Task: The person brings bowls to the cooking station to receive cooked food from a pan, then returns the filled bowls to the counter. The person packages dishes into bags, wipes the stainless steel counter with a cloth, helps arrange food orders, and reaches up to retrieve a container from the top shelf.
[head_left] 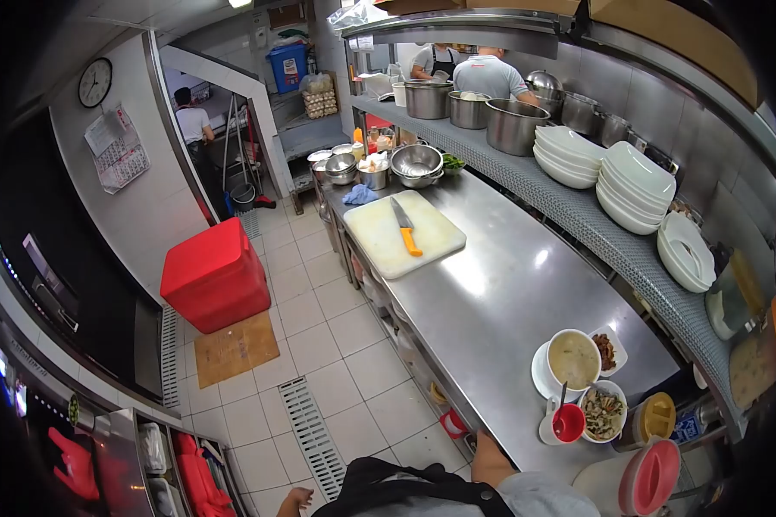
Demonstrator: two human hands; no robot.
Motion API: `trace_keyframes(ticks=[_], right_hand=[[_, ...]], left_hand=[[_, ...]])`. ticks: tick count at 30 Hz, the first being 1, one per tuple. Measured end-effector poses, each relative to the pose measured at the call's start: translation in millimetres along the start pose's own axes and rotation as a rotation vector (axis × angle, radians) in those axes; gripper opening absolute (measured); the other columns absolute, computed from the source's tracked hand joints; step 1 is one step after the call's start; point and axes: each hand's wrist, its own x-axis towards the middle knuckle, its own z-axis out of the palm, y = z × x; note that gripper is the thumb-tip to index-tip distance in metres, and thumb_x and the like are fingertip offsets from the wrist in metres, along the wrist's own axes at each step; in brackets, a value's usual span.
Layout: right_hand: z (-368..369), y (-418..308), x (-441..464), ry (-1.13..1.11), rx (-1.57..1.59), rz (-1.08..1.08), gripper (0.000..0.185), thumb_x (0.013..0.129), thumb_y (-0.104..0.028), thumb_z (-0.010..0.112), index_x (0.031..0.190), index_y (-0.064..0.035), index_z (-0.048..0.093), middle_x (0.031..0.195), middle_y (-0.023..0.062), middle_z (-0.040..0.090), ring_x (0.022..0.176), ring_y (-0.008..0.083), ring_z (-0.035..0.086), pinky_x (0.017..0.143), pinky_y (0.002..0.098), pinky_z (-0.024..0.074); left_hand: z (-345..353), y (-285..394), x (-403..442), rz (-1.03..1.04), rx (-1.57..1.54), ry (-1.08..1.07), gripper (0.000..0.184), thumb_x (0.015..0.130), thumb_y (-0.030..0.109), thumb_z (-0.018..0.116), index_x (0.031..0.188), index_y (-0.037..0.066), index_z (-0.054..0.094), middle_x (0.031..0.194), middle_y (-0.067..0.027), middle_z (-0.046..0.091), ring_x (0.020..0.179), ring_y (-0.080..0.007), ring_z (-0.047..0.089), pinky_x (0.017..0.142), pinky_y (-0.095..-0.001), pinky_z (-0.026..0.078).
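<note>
My left hand [298,499] hung low beside the slotted floor drain [312,435], small and near the bottom; I couldn't tell whether its fingers were apart. My right forearm [492,462] was at the near edge of the steel worktable [509,336], my right hand hidden, its fingers impossible to judge. There, a red-lined mug [569,424] partly blocked a bowl of chopped food [604,412].

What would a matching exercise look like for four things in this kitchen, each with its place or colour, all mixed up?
Things
1. Knife
2. Clock
3. Big box beside the brown mat
4. Bowl of pale liquid

Places and colours
A. At the near end of the steel table
B. Bright red
C. Lying on the cutting board
D. High on the wall

Pairs: 1-C, 2-D, 3-B, 4-A
</note>
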Motion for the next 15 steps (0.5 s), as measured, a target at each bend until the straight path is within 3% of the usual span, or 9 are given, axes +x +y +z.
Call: trace_keyframes(ticks=[9, 11, 15], right_hand=[[2.0, 11.2, 18.2, -0.004, -0.112, 0.07, 0.042, 0.085, -0.028, 0.04, 0.121, -0.0085, 0.046, 0.122, 0.013, 0.047, 0.103, 0.0285, 0.053, 0.08, 0.0414, 0.0439], [4.6, 13.4, 23.1, -0.012, -0.136, 0.082, 0.042, 0.085, -0.028, 0.04, 0.121, -0.0085, 0.046, 0.122, 0.013, 0.047, 0.103, 0.0287, 0.052, 0.081, 0.0415, 0.0435], [11.6, 17.5, 34.1, -0.031, -0.177, 0.109, 0.041, 0.085, -0.028, 0.04, 0.12, -0.0086, 0.047, 0.123, 0.0131, 0.046, 0.104, 0.0291, 0.052, 0.083, 0.0417, 0.0426]], left_hand=[[-1.3, -69.1, 8.9, -0.132, -0.312, 0.092, 0.027, 0.082, 0.031, 0.045, 0.101, 0.021, 0.061, 0.106, -0.0101, 0.057, 0.09, -0.0308, 0.055, 0.068, -0.0419, 0.043], [-22.1, -76.5, -8.2, -0.142, -0.273, 0.108, 0.036, 0.084, 0.033, 0.052, 0.106, 0.005, 0.052, 0.097, -0.012, 0.059, 0.074, -0.0231, 0.059, 0.066, -0.0399, 0.048], [-40.8, -85.6, -19.0, -0.156, -0.229, 0.135, 0.036, 0.083, 0.034, 0.052, 0.107, 0.007, 0.053, 0.097, -0.0108, 0.06, 0.075, -0.0221, 0.059, 0.065, -0.0393, 0.048]])
